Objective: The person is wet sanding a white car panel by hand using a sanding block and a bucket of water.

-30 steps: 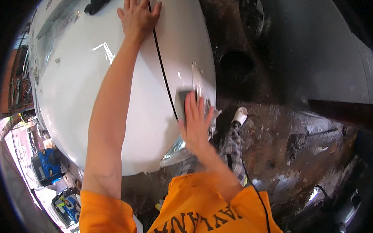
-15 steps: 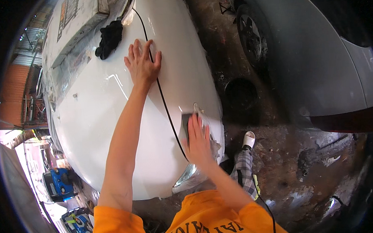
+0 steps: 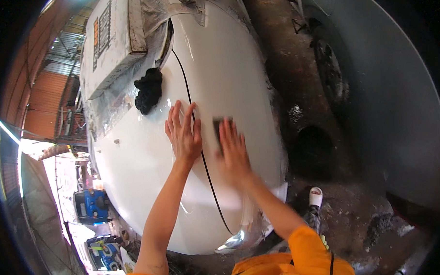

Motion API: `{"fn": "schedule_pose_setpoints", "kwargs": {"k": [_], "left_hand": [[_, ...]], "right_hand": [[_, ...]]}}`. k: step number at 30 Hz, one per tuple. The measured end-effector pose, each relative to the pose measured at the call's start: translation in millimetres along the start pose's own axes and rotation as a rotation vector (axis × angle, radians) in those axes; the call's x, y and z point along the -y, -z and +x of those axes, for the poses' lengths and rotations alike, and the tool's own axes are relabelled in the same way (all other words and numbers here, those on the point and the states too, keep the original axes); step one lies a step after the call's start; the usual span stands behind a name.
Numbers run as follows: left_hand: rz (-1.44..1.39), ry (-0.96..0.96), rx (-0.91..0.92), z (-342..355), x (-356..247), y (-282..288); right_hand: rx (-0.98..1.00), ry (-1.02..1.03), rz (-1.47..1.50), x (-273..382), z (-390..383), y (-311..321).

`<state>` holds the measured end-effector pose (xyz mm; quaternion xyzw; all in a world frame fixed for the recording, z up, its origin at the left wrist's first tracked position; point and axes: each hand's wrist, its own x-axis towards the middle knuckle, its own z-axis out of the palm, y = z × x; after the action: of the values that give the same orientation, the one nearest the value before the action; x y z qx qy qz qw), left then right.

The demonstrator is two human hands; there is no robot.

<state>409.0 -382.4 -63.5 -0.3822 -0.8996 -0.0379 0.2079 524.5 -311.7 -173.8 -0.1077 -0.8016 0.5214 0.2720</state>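
A white car body lies before me, its hood (image 3: 133, 164) on the left and its fender (image 3: 242, 73) on the right, with a dark curved seam between them. My left hand (image 3: 184, 138) rests on the hood beside this seam, fingers spread, holding nothing. On the fender, my right hand (image 3: 235, 154) presses a dark grey sheet of sandpaper (image 3: 216, 124) flat under its fingers; motion blurs both. Most of the sheet is hidden beneath the hand. Nearer to me, at the car's front corner, is a clear headlight (image 3: 232, 242).
A large worn box (image 3: 111, 49) and crumpled black cloth (image 3: 149, 91) lie on the car beyond my left hand, among plastic film (image 3: 107, 110). To the right stand a grey car (image 3: 392, 83) and a dark round tub (image 3: 313, 151). Blue vehicles (image 3: 92, 206) are at far left.
My right hand has slid the sandpaper from near the headlight farther up the fender. My left hand has come nearer along the seam. The whole view has shifted.
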Motion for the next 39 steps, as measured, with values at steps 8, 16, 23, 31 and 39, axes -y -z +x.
{"fn": "schedule_pose_setpoints", "kwargs": {"k": [8, 16, 23, 31, 39], "left_hand": [[0.001, -0.049, -0.013, -4.3, 24.5, -12.2], [-0.018, -0.082, -0.006, 16.2, -7.5, -29.3], [0.000, -0.060, 0.009, 13.7, -0.4, -23.2], [-0.025, -0.064, 0.001, 16.4, -4.2, -30.7], [0.011, -0.061, -0.025, 11.8, 4.0, -17.8]], "right_hand": [[0.003, -0.232, 0.281, -125.7, -80.3, -23.7], [-0.049, -0.255, 0.187, -190.5, 4.3, 23.3], [0.105, -0.435, 0.310, -161.8, -167.1, -6.4], [-0.002, -0.300, 0.022, -196.9, 10.8, 12.3], [0.256, -0.307, 0.344, -143.9, -197.4, 4.0]]}}
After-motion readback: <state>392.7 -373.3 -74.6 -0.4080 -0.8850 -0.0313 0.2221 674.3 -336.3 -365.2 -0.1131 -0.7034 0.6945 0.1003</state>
